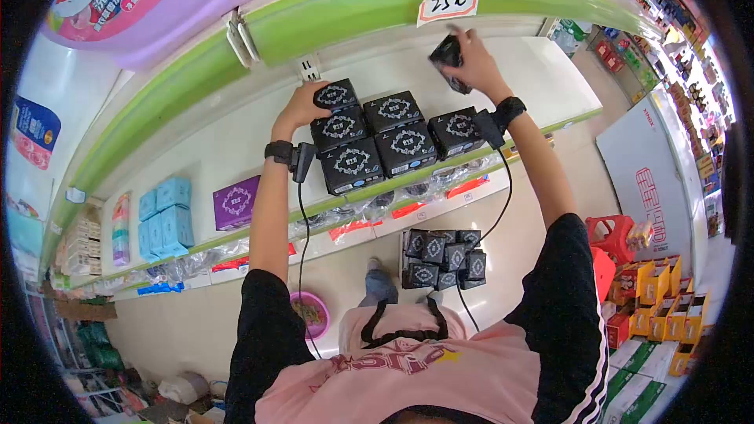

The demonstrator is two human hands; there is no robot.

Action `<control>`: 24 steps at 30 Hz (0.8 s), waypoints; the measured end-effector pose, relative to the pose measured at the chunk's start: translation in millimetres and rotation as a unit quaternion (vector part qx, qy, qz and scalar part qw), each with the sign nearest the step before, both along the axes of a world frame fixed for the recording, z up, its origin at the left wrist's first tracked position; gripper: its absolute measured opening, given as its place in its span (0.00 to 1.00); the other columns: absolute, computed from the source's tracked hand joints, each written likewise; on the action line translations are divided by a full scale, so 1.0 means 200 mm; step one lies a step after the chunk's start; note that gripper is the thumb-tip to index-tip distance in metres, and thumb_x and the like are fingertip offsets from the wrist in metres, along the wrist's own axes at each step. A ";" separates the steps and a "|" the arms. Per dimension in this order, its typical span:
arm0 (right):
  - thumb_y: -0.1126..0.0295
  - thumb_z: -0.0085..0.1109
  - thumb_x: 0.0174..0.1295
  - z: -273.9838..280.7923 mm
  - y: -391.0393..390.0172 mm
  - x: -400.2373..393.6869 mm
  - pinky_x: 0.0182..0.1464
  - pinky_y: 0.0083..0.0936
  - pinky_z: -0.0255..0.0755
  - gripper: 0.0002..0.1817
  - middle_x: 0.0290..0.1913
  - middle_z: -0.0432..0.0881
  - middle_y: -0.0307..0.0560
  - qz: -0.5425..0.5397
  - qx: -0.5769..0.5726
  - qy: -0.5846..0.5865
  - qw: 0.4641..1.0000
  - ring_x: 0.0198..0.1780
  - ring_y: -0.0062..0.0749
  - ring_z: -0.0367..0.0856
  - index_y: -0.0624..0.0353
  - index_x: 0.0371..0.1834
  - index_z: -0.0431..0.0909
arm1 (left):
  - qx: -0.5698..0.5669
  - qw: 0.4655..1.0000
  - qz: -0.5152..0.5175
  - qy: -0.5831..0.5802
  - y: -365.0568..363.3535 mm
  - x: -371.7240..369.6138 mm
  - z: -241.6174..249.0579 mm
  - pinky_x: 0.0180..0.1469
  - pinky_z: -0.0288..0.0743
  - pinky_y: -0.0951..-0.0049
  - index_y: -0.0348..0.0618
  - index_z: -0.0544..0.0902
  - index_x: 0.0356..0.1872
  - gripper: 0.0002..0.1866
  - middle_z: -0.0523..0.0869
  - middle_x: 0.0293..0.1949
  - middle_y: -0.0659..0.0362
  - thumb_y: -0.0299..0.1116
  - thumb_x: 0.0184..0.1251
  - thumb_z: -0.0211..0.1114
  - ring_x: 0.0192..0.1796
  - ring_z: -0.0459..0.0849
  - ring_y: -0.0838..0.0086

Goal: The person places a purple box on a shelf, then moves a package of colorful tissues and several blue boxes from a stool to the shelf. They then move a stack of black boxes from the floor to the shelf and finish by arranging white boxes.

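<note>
Shelf (542, 71) is carrying patterned black boxes (405, 144) in close rows by its front edge. Three are standing foremost, two are sitting behind the left and middle ones, and a rearmost box (336, 95) is topping off the left column.

Left hand (301, 107): touching the rearmost box at its left end, thumb and fingers lying against it; cannot tell whether they are closing on it.

Right hand (477, 67): fingers wrapping a held box (445, 58), black, tilting, somewhat blurred. It is hanging toward the shelf's right end, behind the front rows; cannot tell whether it is touching the shelf.

Purple box (236, 202) is sitting near the front edge, left of the rows and apart from them. Blue packs (166, 224) are standing closer to the left end. Below the front edge, floor boxes (433, 248), also black, are clustering near the person's feet. Price tag (448, 3) is showing on the green rail (345, 22) above.
</note>
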State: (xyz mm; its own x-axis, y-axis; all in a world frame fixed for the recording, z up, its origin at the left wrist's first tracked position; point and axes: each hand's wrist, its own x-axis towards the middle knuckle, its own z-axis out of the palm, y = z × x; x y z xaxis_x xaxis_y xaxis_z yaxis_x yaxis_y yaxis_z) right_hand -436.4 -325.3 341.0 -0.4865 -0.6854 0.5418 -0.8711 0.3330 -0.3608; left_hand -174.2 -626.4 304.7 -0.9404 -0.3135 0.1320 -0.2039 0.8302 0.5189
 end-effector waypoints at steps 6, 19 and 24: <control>0.45 0.62 0.50 -0.03 -0.07 -0.10 0.51 0.45 0.73 0.37 0.53 0.66 0.68 -0.175 -0.122 -0.128 0.969 0.48 0.64 0.76 0.49 0.62 0.69 | 0.105 0.994 -0.024 -0.002 -0.02 0.05 -0.05 0.69 0.59 0.64 0.46 0.71 0.65 0.36 0.73 0.62 0.47 0.47 0.56 0.70 0.67 0.66 0.56; 0.29 0.48 0.54 -0.33 -0.06 -0.01 0.55 0.48 0.71 0.47 0.55 0.76 0.61 -0.282 0.208 -0.119 0.929 0.57 0.57 0.74 0.69 0.54 0.72 | 0.342 0.890 0.288 0.092 0.30 0.20 -0.30 0.73 0.45 0.65 0.32 0.46 0.72 0.44 0.52 0.72 0.38 0.59 0.70 0.46 0.75 0.50 0.54; 0.37 0.43 0.63 -0.33 -0.04 0.05 0.56 0.49 0.69 0.36 0.55 0.75 0.65 -0.210 0.119 -0.178 0.954 0.56 0.62 0.74 0.62 0.54 0.70 | 0.331 0.886 0.299 0.127 0.44 0.23 -0.34 0.73 0.47 0.70 0.21 0.46 0.69 0.44 0.55 0.70 0.35 0.53 0.71 0.48 0.74 0.54 0.53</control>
